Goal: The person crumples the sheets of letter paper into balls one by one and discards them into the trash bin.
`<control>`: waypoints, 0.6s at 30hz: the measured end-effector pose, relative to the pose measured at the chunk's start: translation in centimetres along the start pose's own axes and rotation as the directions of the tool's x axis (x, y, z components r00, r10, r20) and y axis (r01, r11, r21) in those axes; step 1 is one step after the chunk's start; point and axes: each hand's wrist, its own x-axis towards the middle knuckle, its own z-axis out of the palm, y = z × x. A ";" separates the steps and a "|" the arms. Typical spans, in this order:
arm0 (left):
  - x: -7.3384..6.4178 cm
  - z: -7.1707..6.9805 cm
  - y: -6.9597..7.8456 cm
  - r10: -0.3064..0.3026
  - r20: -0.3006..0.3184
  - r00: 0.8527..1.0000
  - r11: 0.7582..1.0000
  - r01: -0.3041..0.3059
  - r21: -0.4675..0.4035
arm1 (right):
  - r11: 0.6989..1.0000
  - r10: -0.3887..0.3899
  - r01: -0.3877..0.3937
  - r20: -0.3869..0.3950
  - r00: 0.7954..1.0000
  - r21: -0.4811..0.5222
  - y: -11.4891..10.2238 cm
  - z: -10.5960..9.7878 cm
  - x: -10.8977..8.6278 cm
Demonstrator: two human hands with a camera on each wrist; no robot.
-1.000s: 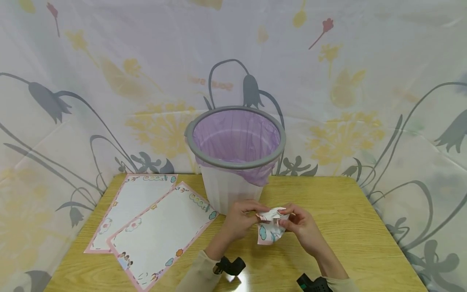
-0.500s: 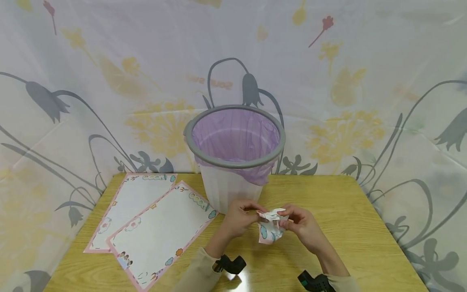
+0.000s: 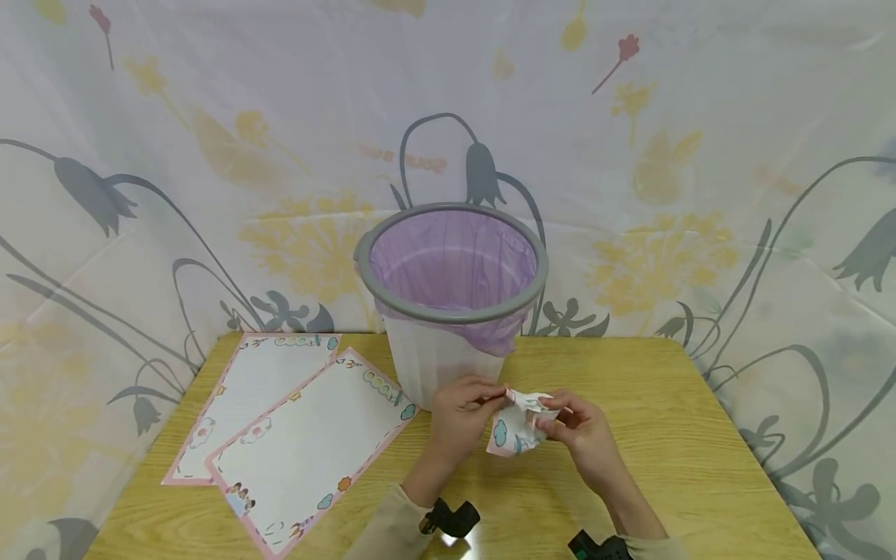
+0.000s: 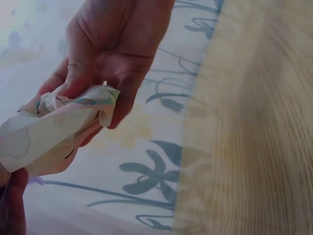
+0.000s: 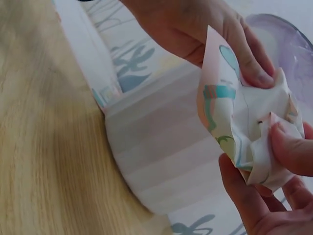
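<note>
A crumpled sheet of paper (image 3: 509, 434) with a pink border and printed blue clouds is held between both hands, just in front of the bin. My left hand (image 3: 458, 416) pinches its upper left edge between thumb and fingers. On the other side, my right hand (image 3: 586, 443) grips the bunched part, the thumb (image 5: 292, 149) pressing on the folds in the right wrist view. One corner of the paper (image 5: 220, 90) sticks out unfolded there. The left wrist view has the folded paper (image 4: 58, 129) between the right hand above and a few left fingertips (image 4: 13, 200) at the lower left.
A white bin (image 3: 437, 362) with a grey rim and purple liner (image 3: 451, 264) stands behind the hands. Two flat pink-bordered sheets, a front one (image 3: 315, 451) overlapping a rear one (image 3: 273, 373), lie left on the wooden table (image 3: 672, 435). A flower-patterned cloth (image 3: 630, 155) hangs behind.
My left hand has shifted slightly up, pulling its edge of the paper upward and leftward. The paper's loose lower corner has swung left and up. My right hand stays nearly in place.
</note>
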 end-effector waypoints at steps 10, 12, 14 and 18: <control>-1.9 -1.0 -2.1 -0.064 0.227 0.972 0.997 0.073 -0.031 | 0.995 0.098 -0.091 -0.170 0.981 0.051 -0.1 0.5 -0.2; -2.1 -1.3 -2.0 -0.067 0.268 0.961 0.995 0.083 -0.050 | 0.992 0.115 -0.104 -0.199 0.973 0.064 0.0 0.6 -0.3; -2.2 -1.5 -1.9 -0.047 0.304 0.951 0.997 0.064 -0.046 | 0.989 0.134 -0.116 -0.221 0.966 0.092 0.1 0.6 -0.3; -2.4 -1.7 -1.9 0.013 0.325 0.946 1.000 -0.007 -0.019 | 0.977 0.172 -0.133 -0.243 0.955 0.166 0.1 0.7 -0.2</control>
